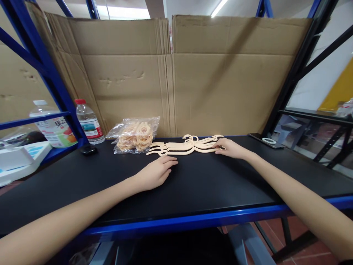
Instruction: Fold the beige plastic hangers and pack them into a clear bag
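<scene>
Several cream-coloured clothes hangers (179,147) lie in a pile on the black tabletop, their hooks pointing toward the cardboard at the back. My right hand (230,148) is at the pile's right end, its fingers bent around the end of a hanger. Just in front of the left end rests my left hand (156,172), palm down, fingers stretched out and nothing in them. Left of the hangers sits a clear plastic bag (135,134) filled with peach-coloured pieces, some of them ring-shaped.
Cardboard sheets (220,81) stand along the back. A red-capped water bottle (88,123) and a black computer mouse (88,149) are at the left. At the far right lies a phone (266,140) with a pale ring on it. A blue edge (193,220) borders the table's front.
</scene>
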Demonstrator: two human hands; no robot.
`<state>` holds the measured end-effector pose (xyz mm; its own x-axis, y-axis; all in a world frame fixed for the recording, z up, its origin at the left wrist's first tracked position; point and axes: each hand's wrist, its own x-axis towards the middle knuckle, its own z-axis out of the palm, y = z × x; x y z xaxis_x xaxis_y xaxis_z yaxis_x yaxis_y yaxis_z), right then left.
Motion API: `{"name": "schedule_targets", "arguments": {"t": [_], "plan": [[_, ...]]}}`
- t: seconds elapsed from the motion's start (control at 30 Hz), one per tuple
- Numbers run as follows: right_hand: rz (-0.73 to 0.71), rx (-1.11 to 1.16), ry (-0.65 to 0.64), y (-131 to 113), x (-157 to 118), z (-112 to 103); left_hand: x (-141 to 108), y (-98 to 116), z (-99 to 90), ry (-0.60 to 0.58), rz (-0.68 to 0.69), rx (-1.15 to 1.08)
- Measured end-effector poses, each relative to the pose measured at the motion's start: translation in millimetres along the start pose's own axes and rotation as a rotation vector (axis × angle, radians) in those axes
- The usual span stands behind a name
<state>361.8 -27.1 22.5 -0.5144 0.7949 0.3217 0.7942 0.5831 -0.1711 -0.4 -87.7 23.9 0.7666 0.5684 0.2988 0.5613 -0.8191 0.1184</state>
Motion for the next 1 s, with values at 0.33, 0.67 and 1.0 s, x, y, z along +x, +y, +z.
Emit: {"name": "schedule_targets", "arguments": {"t": [0.33, 0.67, 1.0], "plan": [[0.023, 0.248, -0.011, -19.1, -5.1, -19.6, 2.8, 8.3, -9.0, 0.198, -0.356, -0.368], [0.095, 0.302, 0.167, -18.6, -19.1, -42.4, 8.1, 15.2, -21.3, 0.027, -0.764, -0.875], [-0.010, 0.305, 0.092, -42.7, -14.1, -27.9, 5.3, 20.5, -7.6, 0.469, -0.754, -1.082]]}}
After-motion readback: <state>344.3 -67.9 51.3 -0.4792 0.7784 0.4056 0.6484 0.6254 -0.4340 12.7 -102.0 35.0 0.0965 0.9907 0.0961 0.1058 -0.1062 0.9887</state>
